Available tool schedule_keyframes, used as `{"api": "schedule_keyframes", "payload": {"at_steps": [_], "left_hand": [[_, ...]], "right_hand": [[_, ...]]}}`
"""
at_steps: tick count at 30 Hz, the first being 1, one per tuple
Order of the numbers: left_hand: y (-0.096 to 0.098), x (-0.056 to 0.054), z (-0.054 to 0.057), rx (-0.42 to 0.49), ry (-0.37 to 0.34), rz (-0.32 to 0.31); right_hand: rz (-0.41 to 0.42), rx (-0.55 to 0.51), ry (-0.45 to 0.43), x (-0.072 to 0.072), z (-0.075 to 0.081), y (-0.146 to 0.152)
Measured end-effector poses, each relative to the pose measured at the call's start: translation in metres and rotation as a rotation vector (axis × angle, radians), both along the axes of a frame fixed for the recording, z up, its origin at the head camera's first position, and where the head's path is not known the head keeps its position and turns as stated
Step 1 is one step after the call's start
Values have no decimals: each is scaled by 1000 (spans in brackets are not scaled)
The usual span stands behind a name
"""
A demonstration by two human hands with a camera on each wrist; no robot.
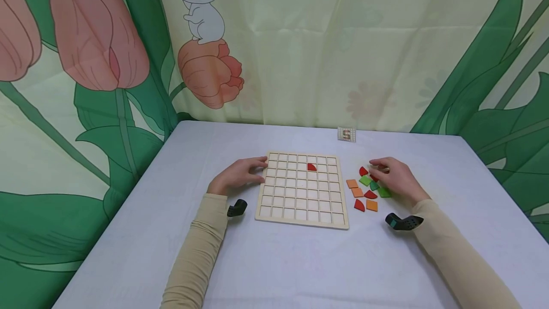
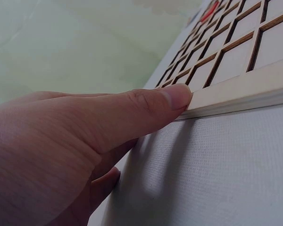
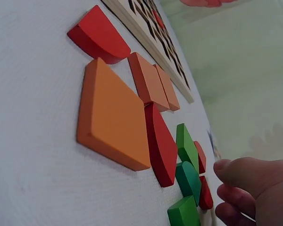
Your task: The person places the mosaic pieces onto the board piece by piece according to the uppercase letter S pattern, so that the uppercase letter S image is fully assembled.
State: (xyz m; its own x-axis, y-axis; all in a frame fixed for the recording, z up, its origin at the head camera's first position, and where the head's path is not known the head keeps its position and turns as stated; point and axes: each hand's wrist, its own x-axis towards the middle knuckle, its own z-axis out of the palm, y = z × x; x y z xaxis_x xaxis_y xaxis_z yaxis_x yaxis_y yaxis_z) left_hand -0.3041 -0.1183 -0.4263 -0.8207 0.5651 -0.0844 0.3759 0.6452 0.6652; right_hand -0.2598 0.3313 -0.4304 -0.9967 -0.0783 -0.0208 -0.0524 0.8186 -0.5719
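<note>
A wooden grid board (image 1: pixel 302 223) lies on the table with a red quarter-round piece (image 1: pixel 311 167) in one of its upper cells. My left hand (image 1: pixel 240 173) rests at the board's left edge; in the left wrist view its straight thumb (image 2: pixel 155 106) touches the rim. To the right of the board, my right hand (image 1: pixel 396 178) hovers over the far side of a group of loose pieces, fingers loosely bent. Nothing shows between its thumb (image 3: pixel 240 172) and fingers. Closest below it are a red piece (image 3: pixel 205 193), a teal piece (image 3: pixel 188 180) and a green piece (image 3: pixel 184 214).
Orange square pieces (image 1: pixel 371 205) and red quarter-rounds (image 1: pixel 359 205) lie nearer the board's right edge. A small patterned card (image 1: pixel 346 134) lies at the table's back edge. Behind hangs a curtain (image 1: pixel 300 61) printed with tulips and a rabbit. Each wrist wears a black device (image 1: pixel 403 222).
</note>
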Motion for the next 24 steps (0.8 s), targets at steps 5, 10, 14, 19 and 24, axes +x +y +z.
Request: {"api": "schedule_keyframes", "payload": {"at_steps": [5, 10, 14, 19, 24], "left_hand": [[0, 0, 0, 2, -11, 10], [0, -1, -2, 2, -12, 11], [0, -1, -2, 7, -7, -1], [-1, -2, -3, 2, -8, -3], [-1, -3, -4, -14, 4, -2]], "right_hand": [[28, 16, -5, 3, 4, -4], [98, 39, 51, 6, 5, -15], [178, 57, 85, 8, 4, -26], [268, 81, 81, 11, 3, -38], [287, 121, 60, 12, 5, -47]]}}
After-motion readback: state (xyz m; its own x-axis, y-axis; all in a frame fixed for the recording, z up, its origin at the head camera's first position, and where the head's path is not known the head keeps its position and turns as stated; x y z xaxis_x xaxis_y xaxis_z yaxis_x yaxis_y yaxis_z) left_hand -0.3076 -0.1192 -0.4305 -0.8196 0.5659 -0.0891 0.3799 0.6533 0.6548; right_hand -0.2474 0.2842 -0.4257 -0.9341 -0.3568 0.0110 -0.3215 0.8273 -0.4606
